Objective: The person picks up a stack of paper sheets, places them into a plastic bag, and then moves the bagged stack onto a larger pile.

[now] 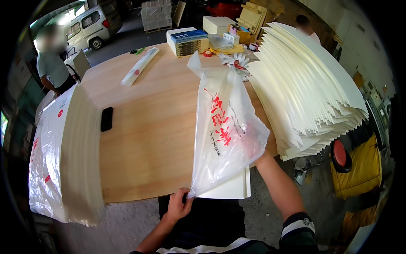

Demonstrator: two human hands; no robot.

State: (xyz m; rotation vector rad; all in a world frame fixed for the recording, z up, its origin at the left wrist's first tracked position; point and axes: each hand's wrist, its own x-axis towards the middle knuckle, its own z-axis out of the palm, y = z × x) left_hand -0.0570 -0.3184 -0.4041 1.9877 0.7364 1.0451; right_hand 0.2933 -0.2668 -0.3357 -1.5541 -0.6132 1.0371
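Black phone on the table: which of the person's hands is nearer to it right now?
Left. The left hand pinches the plastic bag at the table's near edge, below-right of the black phone. The right hand is hidden inside the bag, farther right.

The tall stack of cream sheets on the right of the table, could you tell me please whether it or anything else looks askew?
Yes. The stack of cream sheets is fanned out, its lower sheets jutting past the table edge. The bagged pile on the left also overhangs its edge. The black phone lies flat, nothing spilled.
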